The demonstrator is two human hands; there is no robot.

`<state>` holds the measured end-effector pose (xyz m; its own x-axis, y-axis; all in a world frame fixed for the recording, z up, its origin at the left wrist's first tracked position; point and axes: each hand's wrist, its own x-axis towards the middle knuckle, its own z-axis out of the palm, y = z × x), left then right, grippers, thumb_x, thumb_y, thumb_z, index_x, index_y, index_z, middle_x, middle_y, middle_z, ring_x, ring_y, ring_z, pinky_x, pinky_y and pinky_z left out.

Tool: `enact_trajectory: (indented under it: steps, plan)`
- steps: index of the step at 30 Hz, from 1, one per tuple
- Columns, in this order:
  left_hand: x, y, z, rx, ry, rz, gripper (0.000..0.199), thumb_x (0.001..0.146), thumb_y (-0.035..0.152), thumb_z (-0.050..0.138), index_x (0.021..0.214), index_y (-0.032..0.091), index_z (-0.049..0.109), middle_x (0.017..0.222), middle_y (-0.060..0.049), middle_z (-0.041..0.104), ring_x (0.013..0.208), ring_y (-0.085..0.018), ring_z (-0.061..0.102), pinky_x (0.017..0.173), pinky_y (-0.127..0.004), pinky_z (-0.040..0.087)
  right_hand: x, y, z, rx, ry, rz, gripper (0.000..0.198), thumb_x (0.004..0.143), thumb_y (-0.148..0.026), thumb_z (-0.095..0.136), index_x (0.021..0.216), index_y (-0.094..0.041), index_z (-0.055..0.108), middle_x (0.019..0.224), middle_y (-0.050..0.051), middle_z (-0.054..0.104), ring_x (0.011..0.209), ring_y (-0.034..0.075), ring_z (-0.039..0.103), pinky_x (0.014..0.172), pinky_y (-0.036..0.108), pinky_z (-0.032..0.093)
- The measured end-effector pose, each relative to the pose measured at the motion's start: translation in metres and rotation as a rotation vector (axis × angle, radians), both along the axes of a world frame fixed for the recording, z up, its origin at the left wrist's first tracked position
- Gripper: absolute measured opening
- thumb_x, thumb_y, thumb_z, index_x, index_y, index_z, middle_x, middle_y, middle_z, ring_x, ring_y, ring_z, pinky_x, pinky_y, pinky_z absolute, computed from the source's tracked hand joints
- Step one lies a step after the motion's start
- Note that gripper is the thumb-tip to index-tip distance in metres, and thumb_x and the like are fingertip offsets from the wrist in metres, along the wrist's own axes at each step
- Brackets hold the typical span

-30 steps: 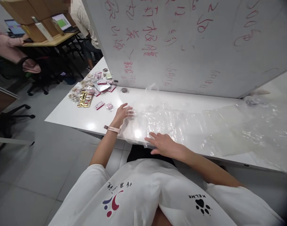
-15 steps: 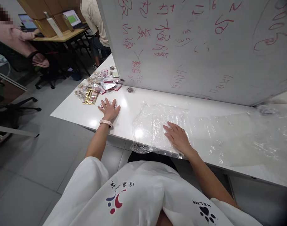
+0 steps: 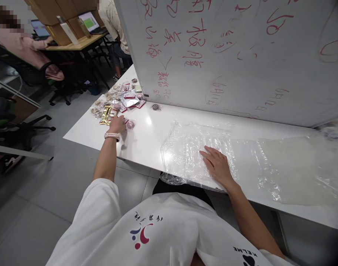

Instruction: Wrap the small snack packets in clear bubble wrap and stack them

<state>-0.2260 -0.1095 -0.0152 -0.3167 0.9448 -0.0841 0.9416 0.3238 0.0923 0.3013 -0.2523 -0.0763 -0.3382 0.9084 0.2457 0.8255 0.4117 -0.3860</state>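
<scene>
My left hand [image 3: 117, 125], with a pale band at the wrist, is at the right edge of a gold packet [image 3: 105, 116]. Its fingers point away from me and are mostly hidden behind the hand, so their grip is unclear. Just right of it lie a pink wrapped piece [image 3: 130, 124] and a partly covered red and white packet. My right hand [image 3: 217, 164] rests open, fingers stretched out, on a crinkled clear plastic sheet [image 3: 182, 142] that hangs over the table's front edge.
Small wrapped pieces and packets [image 3: 124, 98] lie heaped at the table's far left. A dark round wrapped piece [image 3: 156, 107] sits near the whiteboard [image 3: 226, 59], which stands along the back. More plastic sheeting [image 3: 293, 166] covers the right side. Two people sit behind, at left.
My left hand has moved left from the red and white packet to the gold packet, uncovering the pink piece. My right hand stays on the plastic. The view has shifted slightly.
</scene>
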Motion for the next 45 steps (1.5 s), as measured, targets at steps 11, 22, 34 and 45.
enact_trajectory:
  steps: [11, 22, 34, 45]
  plan:
    - [0.071, 0.082, 0.009, 0.29, -0.026, -0.197, 0.049, 0.082, 0.017, 0.055, 0.13, 0.008, 0.05, 0.127, -0.022, 0.056, 0.121, -0.034, 0.051, 0.102, -0.045, 0.042, 0.0, 0.0, 0.003, 0.033, 0.023, 0.001, 0.037, 0.104, -0.034, 0.038, 0.129, -0.031, 0.065, 0.146, 0.003, 0.056, 0.135, 0.027, 0.05, 0.102, 0.049, 0.042]
    - [0.093, 0.115, -0.005, 0.185, 0.033, -0.024, 0.044, 0.089, 0.02, 0.046, 0.128, 0.002, 0.054, 0.133, -0.031, 0.053, 0.13, -0.041, 0.043, 0.102, -0.05, 0.039, -0.001, -0.001, 0.004, 0.065, 0.034, 0.008, 0.034, 0.104, -0.032, 0.04, 0.129, -0.029, 0.063, 0.144, 0.004, 0.058, 0.134, 0.026, 0.05, 0.103, 0.047, 0.041]
    - [0.129, 0.028, 0.049, 0.078, -0.083, -0.211, 0.027, 0.083, 0.036, 0.066, 0.096, 0.013, 0.06, 0.093, -0.011, 0.066, 0.085, -0.023, 0.06, 0.073, -0.033, 0.044, -0.003, -0.001, 0.005, 0.027, 0.051, -0.002, 0.038, 0.104, -0.034, 0.037, 0.131, -0.032, 0.063, 0.146, 0.003, 0.056, 0.135, 0.027, 0.049, 0.104, 0.048, 0.04]
    - [0.298, -0.144, -0.001, 0.188, -0.356, -0.956, 0.035, 0.091, 0.043, 0.063, 0.117, 0.02, 0.056, 0.111, -0.014, 0.064, 0.1, -0.029, 0.06, 0.078, -0.042, 0.052, 0.001, -0.003, 0.012, -0.003, 0.315, -0.088, 0.04, 0.102, -0.041, 0.04, 0.132, -0.027, 0.062, 0.145, 0.008, 0.056, 0.133, 0.026, 0.049, 0.109, 0.048, 0.042]
